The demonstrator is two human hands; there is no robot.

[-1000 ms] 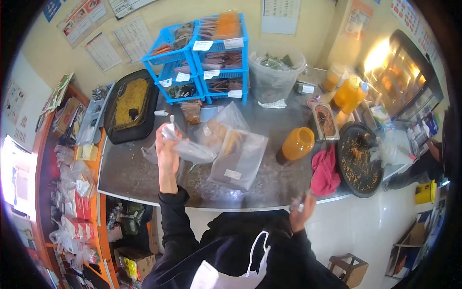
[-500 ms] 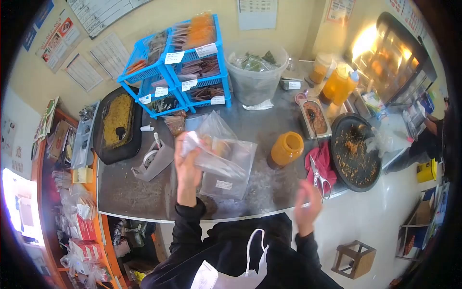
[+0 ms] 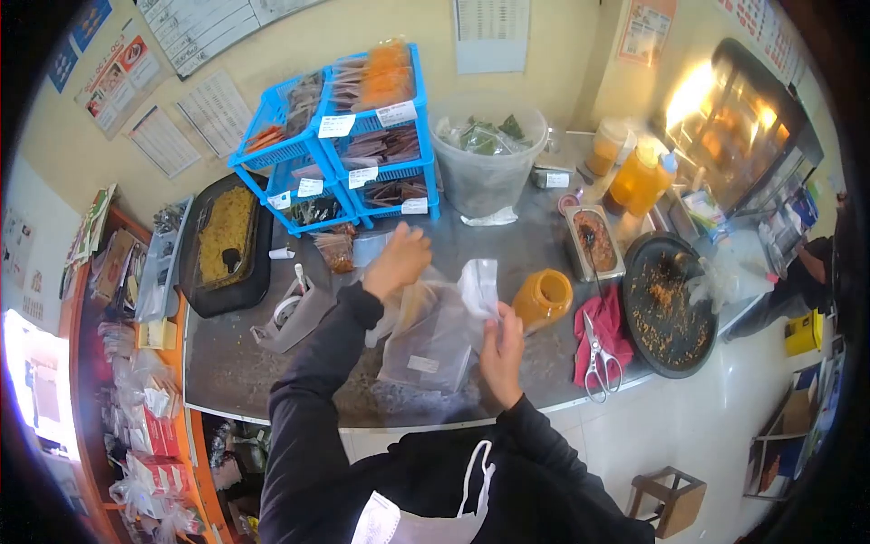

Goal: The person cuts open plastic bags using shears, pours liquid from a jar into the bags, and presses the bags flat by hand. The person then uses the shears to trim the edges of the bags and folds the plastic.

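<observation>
My right hand (image 3: 502,355) grips a clear plastic bag (image 3: 478,288) by its edge, with the white folded part standing up above the fingers. My left hand (image 3: 401,259) is over the worktop in front of the blue baskets, its fingers loosely bent and apart, with nothing visible in them. Beneath and between the hands lie flat clear plastic bags (image 3: 421,335), one with a small white label. Small brown packets (image 3: 335,249) lie just left of my left hand. An open-topped orange jar (image 3: 544,297) stands right beside the held bag.
Stacked blue baskets (image 3: 349,150) with packets stand at the back, beside a greenery-filled bucket (image 3: 489,172). Rightward are a metal tray (image 3: 594,240), scissors (image 3: 600,358) on a red cloth (image 3: 616,335), and a black mortar (image 3: 671,304). A tape dispenser (image 3: 294,317) sits left, near a black tray (image 3: 222,245).
The plastic bag has passed from my left hand to my right, which came in from the right. My left hand has moved up and right, toward the baskets.
</observation>
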